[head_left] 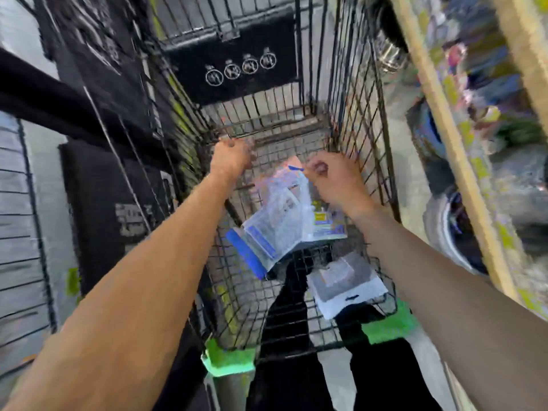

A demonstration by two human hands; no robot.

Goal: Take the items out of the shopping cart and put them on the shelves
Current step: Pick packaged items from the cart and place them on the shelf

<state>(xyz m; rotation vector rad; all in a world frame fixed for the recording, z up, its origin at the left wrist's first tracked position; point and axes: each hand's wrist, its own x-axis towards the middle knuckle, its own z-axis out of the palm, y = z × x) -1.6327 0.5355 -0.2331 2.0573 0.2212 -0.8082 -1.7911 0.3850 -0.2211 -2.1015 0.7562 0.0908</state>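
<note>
Pinching: right hand (332,182) fingers (318,168) closed together on the top edge of the clear blister pack (278,215), low in the shopping cart (358,120).
Gripping: left hand (232,157) at ten o'clock of the pack, fingers curled, apparently around cart wire; blur leaves it unsure.
Handling: probably light; stiff card back, thin springy plastic front, slick. Best held at the hang-tab edge, as now.
Waiting: second flat pack (347,284) at five o'clock of the first, lying on the cart floor, untouched.
Heading: shelves (444,114) at three o'clock, along the frame's right edge.
Hidden: pack contents and labels smeared by motion; shelf goods just coloured streaks; anything beneath the lifted pack unseen.
</note>
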